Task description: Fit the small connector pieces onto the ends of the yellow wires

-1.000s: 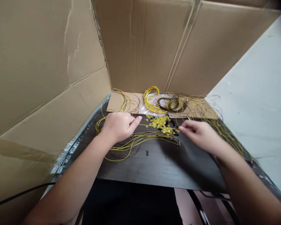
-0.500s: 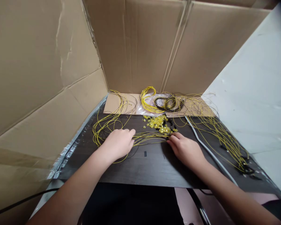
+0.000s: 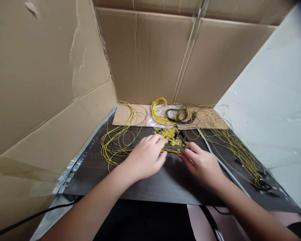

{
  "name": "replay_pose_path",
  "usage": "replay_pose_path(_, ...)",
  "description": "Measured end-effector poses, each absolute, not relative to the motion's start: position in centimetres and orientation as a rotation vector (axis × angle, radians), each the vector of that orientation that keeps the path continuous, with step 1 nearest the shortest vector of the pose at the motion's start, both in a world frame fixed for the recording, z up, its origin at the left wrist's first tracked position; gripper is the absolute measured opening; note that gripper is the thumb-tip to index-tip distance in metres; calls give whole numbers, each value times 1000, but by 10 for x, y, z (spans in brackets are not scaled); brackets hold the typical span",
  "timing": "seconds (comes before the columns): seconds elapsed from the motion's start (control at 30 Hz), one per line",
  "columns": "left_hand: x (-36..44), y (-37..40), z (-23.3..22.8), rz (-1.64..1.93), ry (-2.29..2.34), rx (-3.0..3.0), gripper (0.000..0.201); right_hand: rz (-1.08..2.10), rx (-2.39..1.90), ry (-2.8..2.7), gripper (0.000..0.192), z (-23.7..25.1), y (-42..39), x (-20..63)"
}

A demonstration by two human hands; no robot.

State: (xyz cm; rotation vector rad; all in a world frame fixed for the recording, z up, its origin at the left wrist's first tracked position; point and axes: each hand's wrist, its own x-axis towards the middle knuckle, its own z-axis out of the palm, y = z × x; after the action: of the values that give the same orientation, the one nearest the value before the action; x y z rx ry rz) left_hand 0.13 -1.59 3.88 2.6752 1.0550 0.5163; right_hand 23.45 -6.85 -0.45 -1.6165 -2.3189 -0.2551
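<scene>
soft, even daylight from the right, brightest on the pale wall [image 3: 273, 100]; cardboard panels [image 3: 47, 73] evenly lit with no hard glare, only a faint sheen on the silver tape [image 3: 72, 169] at the left edge of the dark tabletop [image 3: 150, 187]. diffuse shadows under both forearms. wide-angle bending at the edges, dark vignette top right, slight blur on the left hand [image 3: 145, 157] and right hand [image 3: 203, 164].

Left hand [image 3: 145, 157]: laid palm down, fingers loosely extended forward.
Right hand [image 3: 202, 164]: laid palm down, fingertips pinched together toward the left hand.
Forearms: bare, angled inward.
</scene>
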Motion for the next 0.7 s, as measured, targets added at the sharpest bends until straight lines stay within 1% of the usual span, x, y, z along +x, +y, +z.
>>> replay_pose_path(0.07,16,-16,40,529,890,2566,37,-139,-1581,-2304,26,4,-63,225)
replay_pose_path(0.13,25,-13,37,511,847,2492,37,-55,-1590,-2272,24,6,-56,217)
replay_pose_path(0.2,27,-8,31,481,889,2495,34,35,-1594,-2245,23,4,-48,213)
replay_pose_path(0.33,18,3,19,468,1039,2579,19,272,-1511,-2219,19,-2,-35,208)
replay_pose_path(0.4,12,8,19,505,1088,2616,13,285,-1520,-2200,19,2,-31,205)
replay_pose_path(0.47,6,13,21,535,1106,2660,13,251,-1546,-2190,19,12,-30,200)
replay_pose_path(0.6,-6,25,25,588,1059,2744,19,180,-1534,-2162,17,26,-29,189)
replay_pose_path(0.7,-13,33,19,654,1010,2849,28,124,-1506,-2074,19,15,-24,181)
